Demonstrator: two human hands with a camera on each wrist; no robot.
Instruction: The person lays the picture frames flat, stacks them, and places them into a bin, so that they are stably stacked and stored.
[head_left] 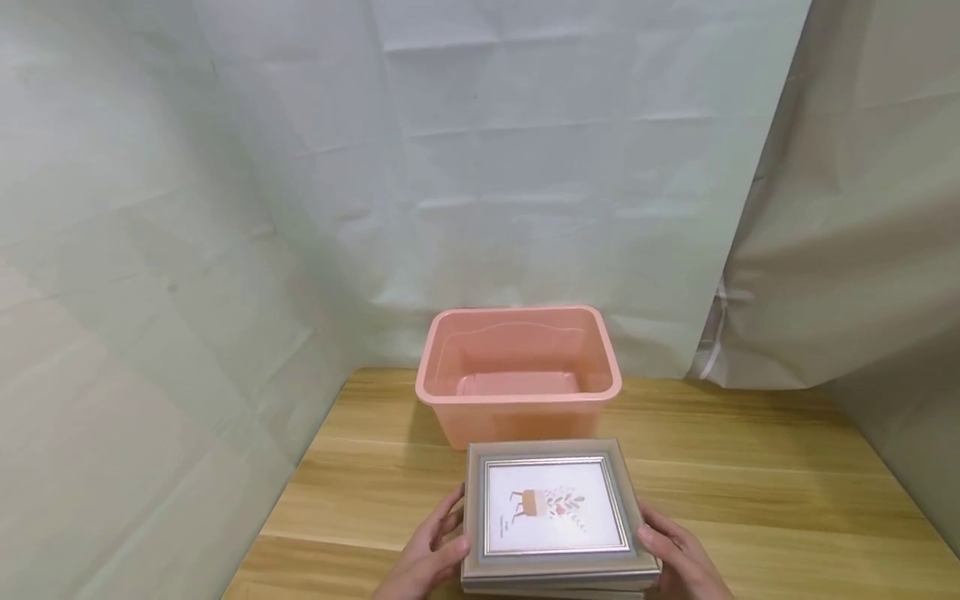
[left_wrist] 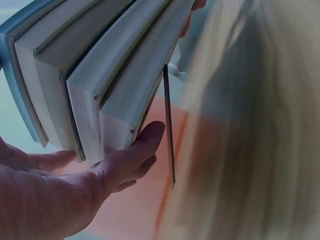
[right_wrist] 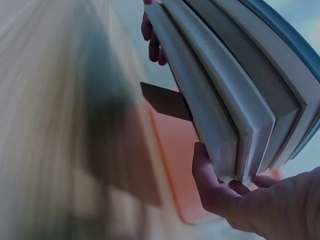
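A stack of several picture frames is gripped between both hands at the near side of the table. The top frame [head_left: 558, 508] has a silver-grey border and a print of a plant on an orange legged stand, turned sideways. My left hand [head_left: 431, 550] holds the left side, thumb at the top frame's edge. My right hand [head_left: 678, 554] holds the right side likewise. In the left wrist view the stack [left_wrist: 120, 82] is raised over the table, fingers curled under it. A dark support leg [right_wrist: 167, 102] sticks out from the bottom frame in the right wrist view.
A pink plastic bin [head_left: 517, 425] stands just beyond the frames, its open top facing up and nothing seen inside. The wooden table [head_left: 750, 467] spreads to both sides. Pale cloth [head_left: 510, 167] hangs behind and at the left, with a beige curtain [head_left: 855, 250] at the right.
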